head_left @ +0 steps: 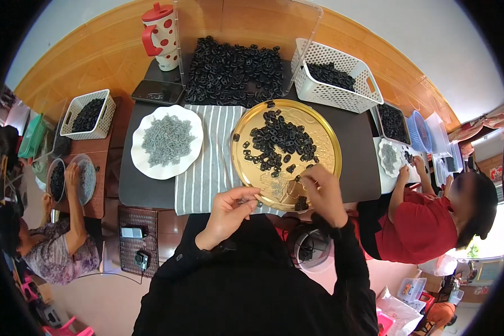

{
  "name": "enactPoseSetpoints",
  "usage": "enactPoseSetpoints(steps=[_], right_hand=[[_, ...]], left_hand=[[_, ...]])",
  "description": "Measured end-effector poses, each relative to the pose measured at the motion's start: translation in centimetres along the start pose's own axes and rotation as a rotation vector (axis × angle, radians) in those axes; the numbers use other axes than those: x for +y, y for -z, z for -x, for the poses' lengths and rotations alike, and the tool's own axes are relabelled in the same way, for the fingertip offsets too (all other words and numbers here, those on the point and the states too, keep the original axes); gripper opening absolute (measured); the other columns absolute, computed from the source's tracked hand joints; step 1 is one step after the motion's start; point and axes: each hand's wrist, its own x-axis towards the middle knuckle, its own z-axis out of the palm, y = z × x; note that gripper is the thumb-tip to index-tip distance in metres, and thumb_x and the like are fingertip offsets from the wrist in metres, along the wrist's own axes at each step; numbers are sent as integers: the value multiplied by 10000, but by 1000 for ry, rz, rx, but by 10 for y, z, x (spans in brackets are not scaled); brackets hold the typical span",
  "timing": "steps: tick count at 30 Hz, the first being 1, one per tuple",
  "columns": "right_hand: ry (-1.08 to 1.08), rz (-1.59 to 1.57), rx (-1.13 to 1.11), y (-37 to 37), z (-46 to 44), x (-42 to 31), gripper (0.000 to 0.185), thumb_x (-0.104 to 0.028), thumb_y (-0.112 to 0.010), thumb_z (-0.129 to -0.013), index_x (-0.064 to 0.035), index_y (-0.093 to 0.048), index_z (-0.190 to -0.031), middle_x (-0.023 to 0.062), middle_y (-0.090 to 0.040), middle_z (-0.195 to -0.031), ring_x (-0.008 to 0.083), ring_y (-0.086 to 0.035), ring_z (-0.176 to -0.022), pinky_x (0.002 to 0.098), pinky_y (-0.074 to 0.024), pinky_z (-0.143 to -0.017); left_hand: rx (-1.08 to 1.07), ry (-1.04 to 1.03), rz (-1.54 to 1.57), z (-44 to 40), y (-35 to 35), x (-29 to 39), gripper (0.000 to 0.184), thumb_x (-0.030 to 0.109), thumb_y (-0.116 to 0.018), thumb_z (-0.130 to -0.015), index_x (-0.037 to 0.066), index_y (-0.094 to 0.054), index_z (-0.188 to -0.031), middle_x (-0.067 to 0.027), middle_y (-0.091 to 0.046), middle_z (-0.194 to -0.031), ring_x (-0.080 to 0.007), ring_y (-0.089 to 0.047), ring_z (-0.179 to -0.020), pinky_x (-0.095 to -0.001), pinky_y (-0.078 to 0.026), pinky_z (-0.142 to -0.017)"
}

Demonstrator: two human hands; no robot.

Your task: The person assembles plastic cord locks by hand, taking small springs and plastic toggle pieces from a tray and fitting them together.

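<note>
My left hand [227, 216] is at the front edge of a round gold tray [245, 124], thumb and forefinger curled together; what is between them is too small to make out. Over the tray's front right part, my right hand [325, 195] has its fingertips closed on a small black plastic part [298, 178]. A loose pile of black oval parts with holes [285, 137] lies on the tray. Left of it, a white scalloped plate [139, 147] carries a heap of small grey metal pieces [168, 141], which look like screws.
A striped cloth [200, 173] lies under the tray. Behind stand a clear-walled bin of black parts [235, 73], a white basket [341, 96], a phone [158, 91] and a spotted tumbler [165, 39]. Co-workers sit at left [61, 252] and right [423, 224].
</note>
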Motion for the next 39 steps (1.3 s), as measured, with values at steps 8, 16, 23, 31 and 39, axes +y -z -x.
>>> enactPoseSetpoints(steps=[8, 16, 23, 31, 39], right_hand=[[116, 295, -119, 2, -25, 19, 88, -44, -598, -781, -43, -629, -863, 147, -539, -761, 359, -569, -696, 417, -453, -600], [104, 307, -167, -14, -49, 18, 122, -47, -591, -799, -53, -637, -912, 140, -537, -763, 349, -576, -714, 411, -461, -622], [185, 409, -209, -22, -54, 25, 129, -37, -607, -774, -39, -612, -903, 146, -539, -770, 359, -572, -743, 428, -462, -662], [-216, -324, -274, -6, -29, 8, 109, -22, -615, -823, 8, -590, -926, 61, -621, -812, 157, -600, -686, 285, -470, -632], [-493, -1141, -126, -36, 7, -23, 106, -37, -578, -889, 20, -616, -971, 28, -615, -796, 71, -561, -684, 202, -449, -628]], left_hand=[[-37, -51, -43, -1, 11, -4, 278, -28, -573, -867, 8, -627, -1137, -4, -593, -853, -38, -508, -701, -177, -424, -569], [-11, -59, -7, 0, 11, -2, 274, -37, -573, -863, 15, -635, -1125, -1, -596, -863, -34, -506, -709, -173, -411, -574], [0, -42, -29, 2, 11, 0, 268, -41, -578, -858, 8, -637, -1114, -1, -601, -862, -34, -510, -710, -174, -413, -573], [-27, -55, -27, -1, -7, 11, 288, -68, -571, -851, -8, -624, -1128, -7, -595, -868, -45, -521, -744, -183, -427, -634], [-33, -147, -24, -6, -25, 16, 361, -75, -566, -824, 4, -608, -1174, -4, -592, -821, -48, -505, -692, -181, -396, -571]])
